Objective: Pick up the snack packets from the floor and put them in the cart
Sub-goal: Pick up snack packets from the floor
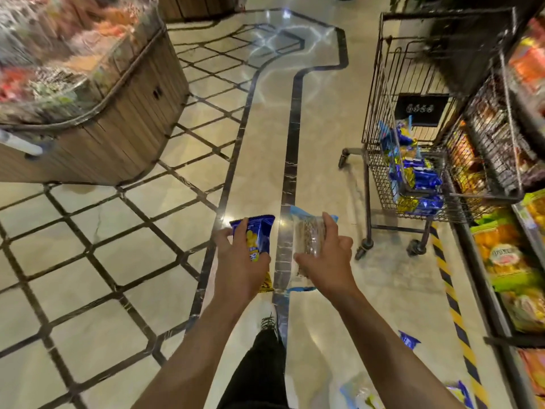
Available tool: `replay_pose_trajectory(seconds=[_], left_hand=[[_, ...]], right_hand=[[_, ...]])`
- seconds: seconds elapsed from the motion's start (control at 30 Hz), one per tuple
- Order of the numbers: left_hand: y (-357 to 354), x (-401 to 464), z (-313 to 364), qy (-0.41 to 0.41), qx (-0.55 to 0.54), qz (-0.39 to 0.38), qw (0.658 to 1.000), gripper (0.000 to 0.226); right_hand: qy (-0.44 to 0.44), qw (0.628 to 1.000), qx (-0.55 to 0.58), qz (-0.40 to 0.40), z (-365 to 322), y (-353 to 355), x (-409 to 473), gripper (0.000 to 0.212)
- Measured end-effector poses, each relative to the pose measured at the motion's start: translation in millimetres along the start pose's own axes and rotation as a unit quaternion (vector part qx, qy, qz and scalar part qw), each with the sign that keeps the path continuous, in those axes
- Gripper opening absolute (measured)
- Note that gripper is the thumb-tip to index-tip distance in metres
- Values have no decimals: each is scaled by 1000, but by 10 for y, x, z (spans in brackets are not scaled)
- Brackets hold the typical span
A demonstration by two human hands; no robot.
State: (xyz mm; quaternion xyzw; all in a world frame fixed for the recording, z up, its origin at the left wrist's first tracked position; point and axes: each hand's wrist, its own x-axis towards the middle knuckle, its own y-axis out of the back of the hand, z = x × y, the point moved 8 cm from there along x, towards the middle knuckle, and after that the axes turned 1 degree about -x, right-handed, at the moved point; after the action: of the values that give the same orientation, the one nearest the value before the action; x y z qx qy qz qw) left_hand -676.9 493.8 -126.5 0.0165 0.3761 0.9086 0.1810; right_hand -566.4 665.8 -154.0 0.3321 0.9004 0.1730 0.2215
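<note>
Looking down from head height, two bare forearms reach forward over a glossy cream tiled floor [324, 119] marked with dark inlaid lines. The left hand [240, 265] has its fingers and thumb curled around a blue and yellow plastic snack packet [257, 236], held upright with its crimped top edge pointing away from the viewer. The right hand [327, 261] grips a clear plastic packet with pale blue ends [308, 234], showing brown biscuits inside; thumb and fingers wrap its sides. Both packets are held in the air, side by side, above one dark floor line.

Ahead and to the right stands a black wire shopping cart [380, 160] on small wheels, well apart from the hands. Several blue and yellow packets in the cart [418, 175] are piled in its basket.

On the floor near the lower right lie more packets: a small blue packet [408, 340] beside a yellow and black striped floor strip [451, 296], a second blue one [458, 392] at the bottom edge, and a pale blurred packet [358, 392] near the person's right arm.

Along the right edge runs a shelf of green, orange and yellow bagged snacks [507, 255]. At the upper left is a rounded wooden display stand [126, 125] heaped with blurred wrapped goods. A black trouser leg and laced shoe [268, 321] show between the arms.
</note>
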Motion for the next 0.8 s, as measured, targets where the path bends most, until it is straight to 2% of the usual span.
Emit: replay_pose_trajectory(seconds=[0.13,0.47,0.67,0.8], left_hand=[[-149,639,108,-61,14,-25,998,73],[-206,2149,388,-84,-8,-102,991,76],[-344,2857,670,-92,-23,-124,988,79],[-560,3357,895,-84,-13,-129,988,79]], right_hand=[[-12,999,-9,30,-125,-48,510,102],[-55,991,-4,122,-672,104,1753,98],[-54,989,-12,140,-896,244,2412,99],[-65,991,-22,118,-894,323,2964,101]])
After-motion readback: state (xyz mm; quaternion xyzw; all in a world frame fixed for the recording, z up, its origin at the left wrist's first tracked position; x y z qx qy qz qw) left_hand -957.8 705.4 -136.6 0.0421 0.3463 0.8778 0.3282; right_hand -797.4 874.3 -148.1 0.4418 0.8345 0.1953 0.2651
